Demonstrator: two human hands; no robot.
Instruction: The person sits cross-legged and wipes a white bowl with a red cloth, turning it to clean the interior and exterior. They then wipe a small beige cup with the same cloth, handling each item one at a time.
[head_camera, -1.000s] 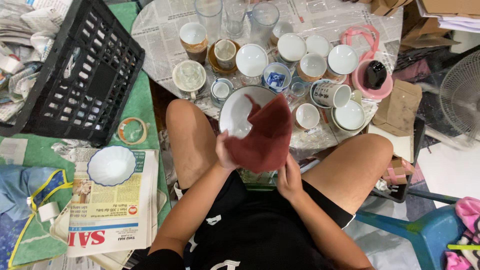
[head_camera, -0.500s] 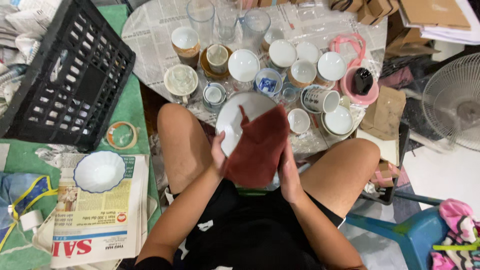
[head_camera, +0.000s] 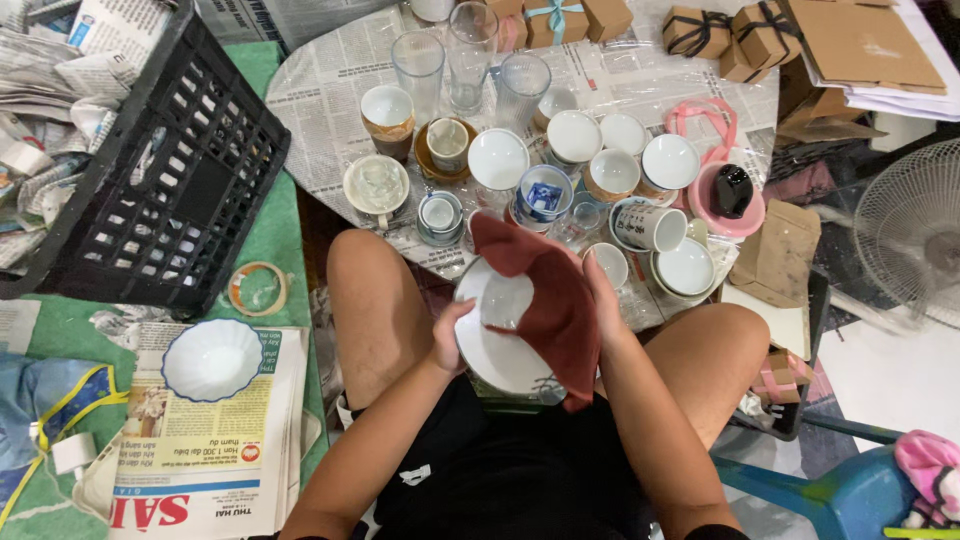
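Note:
I sit with a white plate (head_camera: 497, 340) held over my lap. My left hand (head_camera: 449, 337) grips the plate's left rim. A dark red cloth (head_camera: 550, 297) lies draped across the plate's right half, and my right hand (head_camera: 602, 298) presses it from the right side, fingers partly under the fabric. Just beyond the plate, a low table covered in newspaper (head_camera: 320, 110) carries several white bowls, cups and glasses.
A black plastic crate (head_camera: 160, 180) stands at the left. A scalloped white bowl (head_camera: 212, 359) rests on newspaper beside my left knee, near a tape roll (head_camera: 258, 288). A pink container (head_camera: 727, 195), small brown gift boxes (head_camera: 735, 32), a fan (head_camera: 910, 230) and a blue stool (head_camera: 830, 490) sit at the right.
The red cloth has slid from covering most of the plate to its right half, baring the plate's left side. The view has shifted slightly.

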